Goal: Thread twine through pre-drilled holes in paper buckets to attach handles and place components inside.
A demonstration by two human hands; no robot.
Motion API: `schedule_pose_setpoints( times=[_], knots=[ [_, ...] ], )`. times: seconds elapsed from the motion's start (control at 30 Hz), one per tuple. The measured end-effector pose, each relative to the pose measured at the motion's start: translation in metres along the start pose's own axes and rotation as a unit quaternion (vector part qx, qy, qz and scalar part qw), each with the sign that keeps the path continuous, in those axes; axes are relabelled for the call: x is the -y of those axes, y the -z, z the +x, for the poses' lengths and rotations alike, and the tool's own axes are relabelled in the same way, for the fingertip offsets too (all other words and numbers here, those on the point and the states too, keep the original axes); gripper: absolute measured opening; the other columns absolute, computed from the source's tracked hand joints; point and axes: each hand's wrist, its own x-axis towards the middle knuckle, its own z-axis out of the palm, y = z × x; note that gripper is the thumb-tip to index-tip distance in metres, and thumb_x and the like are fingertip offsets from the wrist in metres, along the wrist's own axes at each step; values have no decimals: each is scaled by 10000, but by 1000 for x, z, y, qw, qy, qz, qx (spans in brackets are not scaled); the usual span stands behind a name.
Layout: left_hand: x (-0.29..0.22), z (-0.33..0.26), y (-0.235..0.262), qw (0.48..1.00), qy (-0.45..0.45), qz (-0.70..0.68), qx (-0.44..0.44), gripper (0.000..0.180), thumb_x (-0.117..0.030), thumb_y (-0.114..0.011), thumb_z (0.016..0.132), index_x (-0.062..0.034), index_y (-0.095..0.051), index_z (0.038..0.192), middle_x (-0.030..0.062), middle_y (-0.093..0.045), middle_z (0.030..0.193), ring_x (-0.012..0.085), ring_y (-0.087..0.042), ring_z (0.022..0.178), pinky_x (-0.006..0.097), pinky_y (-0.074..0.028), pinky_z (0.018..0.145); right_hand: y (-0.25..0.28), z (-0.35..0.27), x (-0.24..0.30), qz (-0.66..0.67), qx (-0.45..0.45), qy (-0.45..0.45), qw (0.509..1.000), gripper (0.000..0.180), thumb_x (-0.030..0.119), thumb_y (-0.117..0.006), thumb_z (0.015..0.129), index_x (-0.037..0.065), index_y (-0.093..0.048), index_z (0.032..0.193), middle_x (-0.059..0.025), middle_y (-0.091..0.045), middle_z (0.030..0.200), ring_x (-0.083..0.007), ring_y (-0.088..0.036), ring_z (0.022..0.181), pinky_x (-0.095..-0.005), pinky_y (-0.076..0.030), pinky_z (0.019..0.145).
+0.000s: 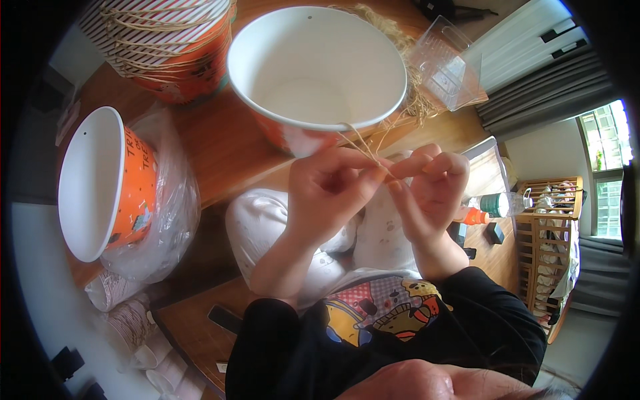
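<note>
Two hands, left hand (pixel 328 193) and right hand (pixel 430 190), pinch twine (pixel 363 148) (orange-and-white bucket (pixel 313 73) behind).

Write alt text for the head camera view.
Two bare hands, left hand and right hand, pinch a thin tan string running to the rim of a large white-lined paper bucket on a wooden table. Another orange bucket lies bagged in clear plastic at left.

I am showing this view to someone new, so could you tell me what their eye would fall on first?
First, the two hands: the left hand and right hand meet at centre, pinching a thin tan string that runs up to the rim of a big white-lined orange paper bucket on the wooden table. At left, another bucket lies on its side in a clear plastic bag.
</note>
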Motion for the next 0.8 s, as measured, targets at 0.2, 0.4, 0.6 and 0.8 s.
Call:
schedule_pose_setpoints(
  times=[0.2,0.4,0.6,0.8],
  knots=[
    [10,2,-9,994,9,-109,-29,100,-13,-648,868,32,-677,952,157,-722,959,43,-502,577,207,-399,528,-1,-2,3,-11,9,18,1000,485,-122,-692,786,86,-331,1035,-104,-698,878,-171,-527,789,-324,-391,760],
    [8,-1,-22,973,44,-210,-84,110,-11,-608,867,22,-677,947,123,-706,890,62,-476,539,213,-376,513,3,2,8,-88,54,72,992,531,-78,-734,759,104,-322,1040,-56,-715,824,-178,-500,735,-324,-377,717],
    [6,0,-14,969,95,-219,-55,189,-161,-576,913,-20,-677,989,4,-472,566,74,-367,503,241,-312,480,-5,3,17,-89,44,53,994,289,-41,-789,638,86,-589,804,10,-711,819,-167,-500,709,-325,-353,706],
    [-2,1,-4,915,179,-356,-52,178,-247,-580,936,-112,-672,1009,-99,-321,515,63,-270,499,245,-243,471,-14,2,17,-177,71,149,970,298,41,-783,497,147,-719,767,68,-672,794,-138,-486,709,-316,-338,703]
  ],
)
